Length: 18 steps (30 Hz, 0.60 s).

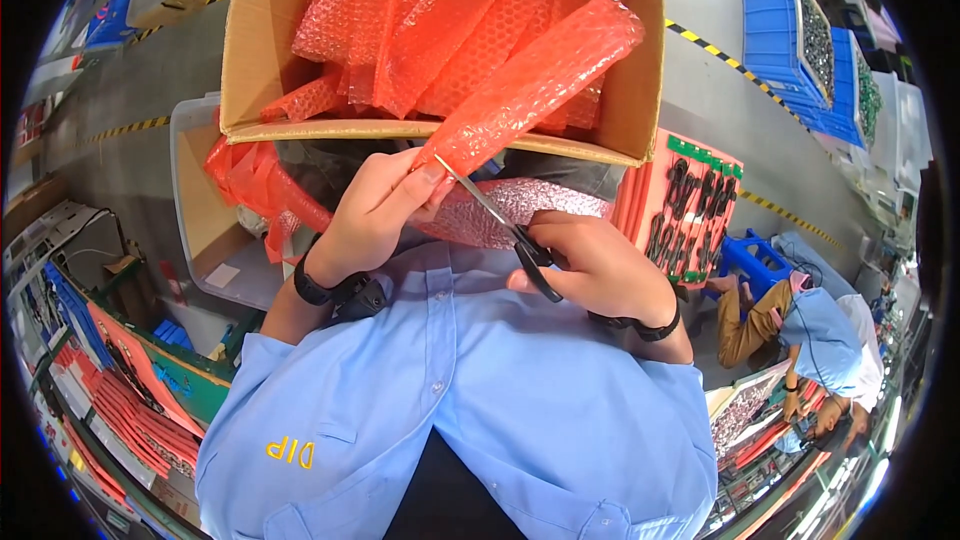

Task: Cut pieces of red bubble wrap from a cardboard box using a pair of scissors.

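Note:
A folded strip of red bubble wrap (540,80) slants up and right over a cardboard box. My left hand (385,200) pinches its lower end. In my right hand (600,265) is a pair of scissors (490,205) with black handles, its blades reaching the strip's edge beside my left fingers. Whether the blades are parted I cannot tell. Several cut pieces of red bubble wrap (440,25) lie inside the cardboard box (250,50). Below my hands, more bubble wrap (470,215) stretches across my lap.
Left of me stands a clear plastic bin (185,200) with red wrap trailing over it. To the right, a pink board (650,180) carries black cables. Blue crates (775,35) stand far right. A person in blue (825,335) sits at the right near a blue stool (755,265).

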Motion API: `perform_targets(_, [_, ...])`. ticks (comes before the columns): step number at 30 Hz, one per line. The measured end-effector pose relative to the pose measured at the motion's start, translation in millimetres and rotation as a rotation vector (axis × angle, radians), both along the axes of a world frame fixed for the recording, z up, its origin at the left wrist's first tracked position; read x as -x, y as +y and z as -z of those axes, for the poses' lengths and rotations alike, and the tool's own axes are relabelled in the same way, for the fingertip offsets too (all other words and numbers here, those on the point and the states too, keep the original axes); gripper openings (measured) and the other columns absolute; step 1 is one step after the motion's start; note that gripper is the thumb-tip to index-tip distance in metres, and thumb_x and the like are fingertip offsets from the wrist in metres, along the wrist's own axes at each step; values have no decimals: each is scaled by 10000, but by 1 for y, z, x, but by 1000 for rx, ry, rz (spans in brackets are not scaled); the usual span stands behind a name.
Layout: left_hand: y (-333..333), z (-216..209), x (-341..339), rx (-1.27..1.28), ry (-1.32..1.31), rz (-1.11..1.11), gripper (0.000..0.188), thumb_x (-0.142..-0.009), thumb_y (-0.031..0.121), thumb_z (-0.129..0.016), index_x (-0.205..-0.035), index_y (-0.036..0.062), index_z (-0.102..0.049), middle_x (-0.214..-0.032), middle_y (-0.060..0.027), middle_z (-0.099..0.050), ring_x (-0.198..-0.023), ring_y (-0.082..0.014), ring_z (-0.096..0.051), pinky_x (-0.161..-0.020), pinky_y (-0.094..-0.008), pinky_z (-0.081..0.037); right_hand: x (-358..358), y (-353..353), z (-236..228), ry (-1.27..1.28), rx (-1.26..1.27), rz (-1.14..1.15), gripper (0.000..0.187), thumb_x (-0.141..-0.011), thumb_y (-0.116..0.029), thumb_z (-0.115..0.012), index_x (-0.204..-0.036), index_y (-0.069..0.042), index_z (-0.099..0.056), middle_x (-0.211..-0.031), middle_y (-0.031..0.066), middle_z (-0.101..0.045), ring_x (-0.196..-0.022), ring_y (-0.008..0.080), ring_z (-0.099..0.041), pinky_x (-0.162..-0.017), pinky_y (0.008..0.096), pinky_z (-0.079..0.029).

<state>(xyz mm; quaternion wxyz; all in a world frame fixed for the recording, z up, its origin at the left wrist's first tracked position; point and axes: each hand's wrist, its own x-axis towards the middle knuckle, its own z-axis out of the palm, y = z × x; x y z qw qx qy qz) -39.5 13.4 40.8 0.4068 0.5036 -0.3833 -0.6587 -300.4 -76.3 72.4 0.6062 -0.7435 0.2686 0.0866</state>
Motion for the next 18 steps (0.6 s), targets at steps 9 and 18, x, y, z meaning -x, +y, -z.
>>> perform_targets(9, [1, 0, -2, -25, 85, -24, 317, -1095, 243, -436, -885, 26, -532, -697, 51, -409, -612, -37, -304, -547, -234, -228, 2, -5, 2, 41, -46, -48, 422, -910, -362, -763, -874, 39, -636, -814, 157, -564, -760, 336, -579, -683, 414, -449])
perform_targets(18, [-2, -4, -9, -163, 260, 29, 309, -1084, 256, -466, -872, 43, -540, -698, 59, -409, -605, -33, -326, -534, -229, -240, 3, -4, 9, -33, -110, -61, 403, -937, -352, -729, -927, 39, -632, -817, 145, -572, -749, 290, -583, -696, 392, -458])
